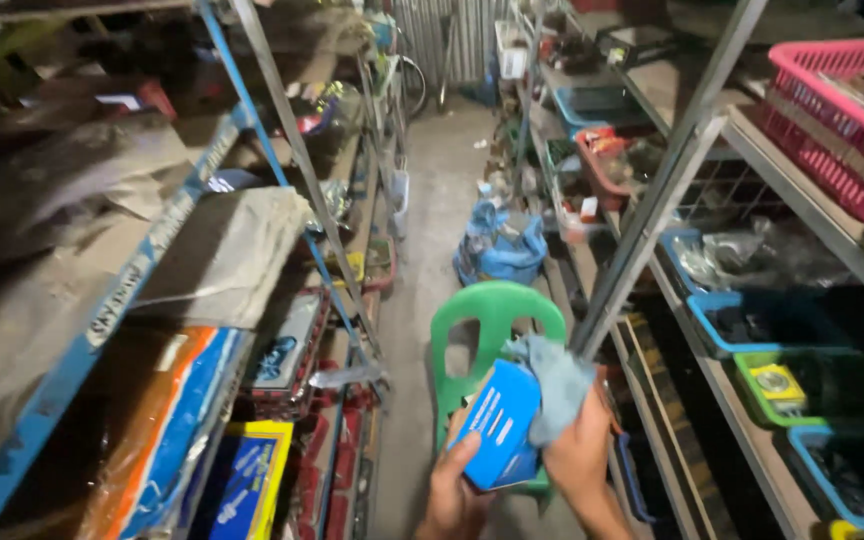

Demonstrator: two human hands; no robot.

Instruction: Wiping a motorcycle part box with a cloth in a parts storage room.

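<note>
— While you stand in the narrow aisle between the shelves, what do your hands have?

— Your left hand (452, 492) grips a small blue box (499, 425) from below, thumb across its front face, fingers wrapped behind it. Your right hand (580, 455) is clenched on a grey cloth (555, 383), which is pressed against the box's upper right edge.

— Where does the box sit in the view?

— Low and centre, held tilted, just in front of a green plastic chair (493, 315) that stands on the concrete floor (430, 215).

— And around you?

— To your left, a blue-framed metal shelf (142, 262) carries dusty cardboard and flat packages, with a yellow-and-blue pack (249, 480) near the bottom. To your right, a grey rack (667, 190) holds blue trays (752, 325), a green tray (787, 385) and a pink basket (837, 110) up top. A blue bag (500, 250) lies on the floor beyond the chair; its contents are too blurred to tell.
</note>
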